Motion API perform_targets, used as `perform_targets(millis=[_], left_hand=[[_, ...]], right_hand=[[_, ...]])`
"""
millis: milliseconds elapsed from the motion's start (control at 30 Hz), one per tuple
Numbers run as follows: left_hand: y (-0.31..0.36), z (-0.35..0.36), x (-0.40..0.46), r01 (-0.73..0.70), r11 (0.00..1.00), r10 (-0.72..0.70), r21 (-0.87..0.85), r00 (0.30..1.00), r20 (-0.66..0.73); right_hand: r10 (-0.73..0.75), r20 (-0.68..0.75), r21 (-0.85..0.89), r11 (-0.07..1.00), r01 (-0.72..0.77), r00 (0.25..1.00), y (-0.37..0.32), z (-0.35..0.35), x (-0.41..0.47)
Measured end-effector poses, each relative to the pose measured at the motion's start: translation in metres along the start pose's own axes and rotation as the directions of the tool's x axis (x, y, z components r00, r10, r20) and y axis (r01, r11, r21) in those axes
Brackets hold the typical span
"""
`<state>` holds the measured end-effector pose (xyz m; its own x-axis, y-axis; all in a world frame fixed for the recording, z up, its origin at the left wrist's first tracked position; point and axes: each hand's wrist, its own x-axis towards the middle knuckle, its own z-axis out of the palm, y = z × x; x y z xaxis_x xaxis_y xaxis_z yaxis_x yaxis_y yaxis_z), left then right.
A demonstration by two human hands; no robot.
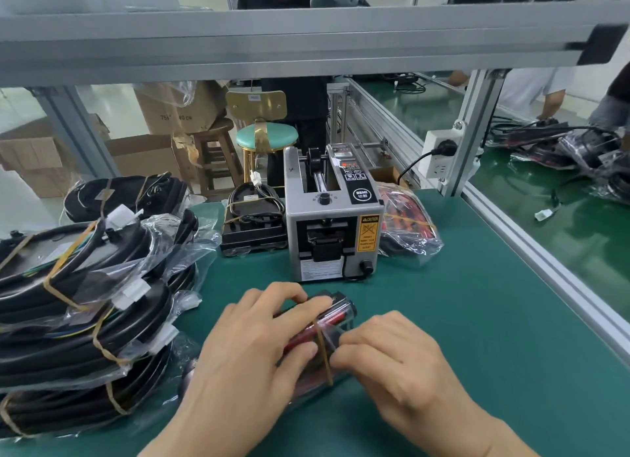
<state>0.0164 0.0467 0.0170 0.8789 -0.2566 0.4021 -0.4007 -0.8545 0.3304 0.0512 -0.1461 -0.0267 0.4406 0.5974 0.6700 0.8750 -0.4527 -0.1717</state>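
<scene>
A red and black part in a clear plastic bag [329,323] lies on the green mat near the front, with a tan rubber band [324,354] round it. My left hand [252,351] lies over the part's left side, fingers curled round it. Beside it, my right hand [395,361] pinches the bag and band at the part's right side. Much of the part is hidden under both hands.
A grey tape dispenser machine [332,217] stands just behind the hands. Bagged black cable bundles [85,306] pile up on the left. A black unit [252,224] and a bagged red part [405,224] flank the machine. An aluminium frame rail [545,252] borders the right.
</scene>
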Motion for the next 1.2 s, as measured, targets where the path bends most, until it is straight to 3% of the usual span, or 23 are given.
perform_targets(millis=[100, 200, 567, 667, 733, 833, 867, 933, 1000, 1200], left_hand=[[-0.004, -0.001, -0.006, 0.021, 0.999, -0.023, -0.045, 0.999, -0.043], [-0.009, -0.005, -0.015, 0.045, 0.998, -0.049, -0.042, 0.995, -0.092], [-0.011, -0.006, -0.028, -0.051, 0.999, 0.052, 0.006, 0.984, -0.173], [-0.011, -0.006, -0.027, -0.049, 0.999, 0.048, -0.001, 0.985, -0.167], [-0.012, -0.005, -0.025, -0.043, 0.999, 0.043, -0.001, 0.984, -0.171], [-0.014, -0.006, -0.022, -0.043, 0.999, 0.043, 0.008, 0.983, -0.177], [-0.014, -0.005, -0.021, -0.043, 0.999, 0.045, 0.014, 0.982, -0.183], [-0.013, -0.004, -0.02, -0.046, 0.999, 0.049, 0.018, 0.979, -0.198], [-0.013, -0.002, -0.021, -0.053, 0.999, 0.054, 0.009, 0.975, -0.217], [-0.019, 0.002, -0.022, -0.095, 0.995, 0.095, 0.011, 0.969, -0.229]], right_hand=[[0.089, 0.068, 0.165, 0.981, -0.099, 0.994, 0.0, -0.004, 0.003], [0.172, 0.043, 0.33, 0.927, -0.176, 0.984, -0.001, -0.009, 0.004], [0.24, 0.108, 0.293, 0.92, -0.262, 0.965, -0.012, -0.003, 0.0], [0.268, 0.149, 0.383, 0.872, -0.306, 0.952, -0.012, -0.009, -0.001], [0.479, 0.174, 0.567, 0.666, -0.485, 0.861, -0.012, -0.012, 0.005], [0.861, 0.124, 0.692, 0.282, -0.665, 0.494, 0.005, 0.001, 0.027], [0.907, 0.144, 0.678, 0.201, -0.707, 0.397, 0.014, 0.008, 0.036], [0.941, 0.202, 0.675, 0.068, -0.735, 0.272, 0.026, 0.02, 0.055], [0.958, 0.208, 0.712, -0.012, -0.702, 0.195, 0.036, 0.032, 0.067], [0.996, 0.082, 0.751, -0.037, -0.659, 0.038, 0.051, 0.055, 0.088]])
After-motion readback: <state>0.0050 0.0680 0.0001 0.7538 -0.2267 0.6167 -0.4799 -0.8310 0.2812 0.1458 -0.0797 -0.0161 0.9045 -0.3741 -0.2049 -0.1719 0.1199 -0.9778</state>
